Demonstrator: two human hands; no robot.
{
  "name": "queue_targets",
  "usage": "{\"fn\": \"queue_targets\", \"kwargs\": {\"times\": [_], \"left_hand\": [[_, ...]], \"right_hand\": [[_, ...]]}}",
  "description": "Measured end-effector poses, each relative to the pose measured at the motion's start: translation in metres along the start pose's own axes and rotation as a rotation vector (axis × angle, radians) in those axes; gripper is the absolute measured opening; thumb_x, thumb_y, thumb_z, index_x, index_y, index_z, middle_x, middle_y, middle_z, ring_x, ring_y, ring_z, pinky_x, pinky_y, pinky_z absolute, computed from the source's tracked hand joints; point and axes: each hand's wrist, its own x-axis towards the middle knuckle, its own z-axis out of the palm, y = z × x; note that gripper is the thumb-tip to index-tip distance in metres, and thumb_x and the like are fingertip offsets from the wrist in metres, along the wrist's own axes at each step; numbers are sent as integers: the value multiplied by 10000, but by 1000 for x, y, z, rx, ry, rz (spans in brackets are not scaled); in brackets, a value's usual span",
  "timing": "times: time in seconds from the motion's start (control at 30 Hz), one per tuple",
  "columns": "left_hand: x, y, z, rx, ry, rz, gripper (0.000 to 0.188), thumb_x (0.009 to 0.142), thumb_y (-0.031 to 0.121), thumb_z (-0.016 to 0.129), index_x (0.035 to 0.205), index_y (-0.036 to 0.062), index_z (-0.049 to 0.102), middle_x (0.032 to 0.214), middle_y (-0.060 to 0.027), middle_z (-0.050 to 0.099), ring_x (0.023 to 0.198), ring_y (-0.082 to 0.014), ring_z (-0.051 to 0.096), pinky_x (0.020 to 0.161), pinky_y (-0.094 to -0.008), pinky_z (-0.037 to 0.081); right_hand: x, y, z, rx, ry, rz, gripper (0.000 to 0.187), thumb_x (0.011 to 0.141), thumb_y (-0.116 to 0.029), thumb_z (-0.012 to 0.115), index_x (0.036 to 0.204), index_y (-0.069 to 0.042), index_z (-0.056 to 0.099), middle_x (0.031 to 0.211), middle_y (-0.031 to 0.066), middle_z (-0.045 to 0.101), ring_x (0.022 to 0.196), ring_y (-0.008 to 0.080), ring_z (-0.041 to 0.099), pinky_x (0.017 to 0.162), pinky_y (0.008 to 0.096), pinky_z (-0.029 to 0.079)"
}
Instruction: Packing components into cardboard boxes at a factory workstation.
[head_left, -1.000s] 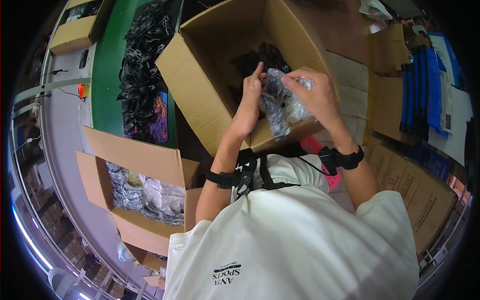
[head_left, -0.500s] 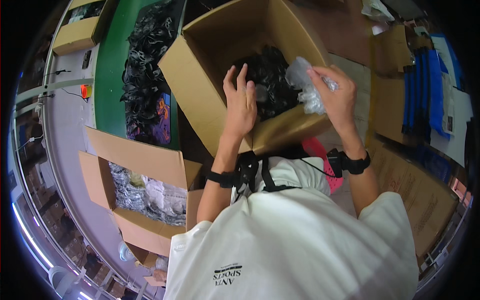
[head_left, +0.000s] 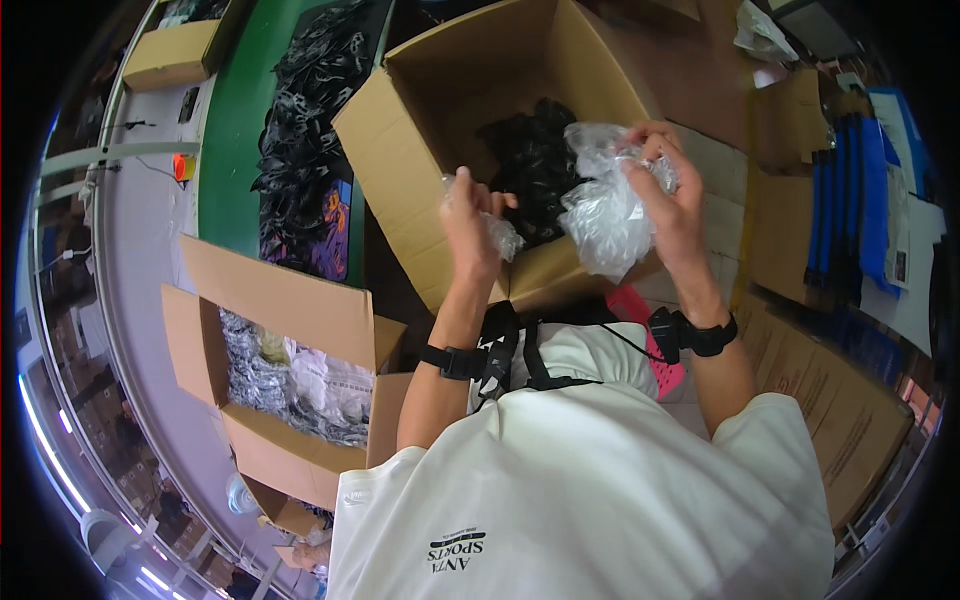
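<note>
My right hand (head_left: 672, 195) is closed on a crumpled clear plastic bag (head_left: 610, 225) that hangs over the near right side of a large open cardboard box (head_left: 390, 165). At the box's left side, my left hand (head_left: 470, 225) has its fingers curled in. Crumpled clear plastic (head_left: 506, 240) pokes out from that hand, apart from the bag on the right. Between and beyond both hands, a heap of thin black pieces (head_left: 545, 165) lies at the bottom of the box; their exact kind is hard to make out.
More black pieces (head_left: 305, 140) are heaped on a green-topped table (head_left: 228, 130) at left. Nearer, an open carton (head_left: 290, 450) holds clear-wrapped packages (head_left: 325, 390). Blue packages (head_left: 872, 190) stand at right, near a closed brown carton (head_left: 815, 400).
The clear plastic in my right hand has spread into a larger bag, hanging lower. My left hand, earlier with fingers raised and apart, has curled and now has plastic in it.
</note>
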Motion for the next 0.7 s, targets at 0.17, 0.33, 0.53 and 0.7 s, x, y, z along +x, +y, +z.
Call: {"fn": "queue_targets", "kwargs": {"times": [0.17,0.33,0.53,0.7], "left_hand": [[-43,16,47,-440,-215,-394,581,964,530,487,1286,48,523,1102,-132,615,1038,-256,622,903,-414,526],[-91,52,11,-612,-403,-440,760,961,628,389,1382,-3,445,1172,-194,626,1097,-365,604,946,-447,496],[-180,115,-80,321,-119,-171,244,933,284,649,969,44,619,879,-5,602,804,-75,543,709,-256,449],[-252,159,-171,373,77,-87,280,864,217,728,714,71,543,708,32,520,663,-62,468,573,-279,394]], "right_hand": [[-22,-5,68,287,-295,91,140,858,-64,592,943,-48,482,980,80,560,915,164,548,886,281,409],[-60,-31,116,-776,-562,-393,227,810,-72,593,1026,-38,535,1194,174,511,1134,359,480,1032,514,333],[-120,-42,199,-783,-814,-419,503,768,-26,610,1258,-62,499,1334,160,422,1326,377,374,1159,546,218],[-160,-34,270,334,-1150,532,508,833,-15,585,1324,-59,464,1340,84,474,1209,230,507,1027,374,433]]}}
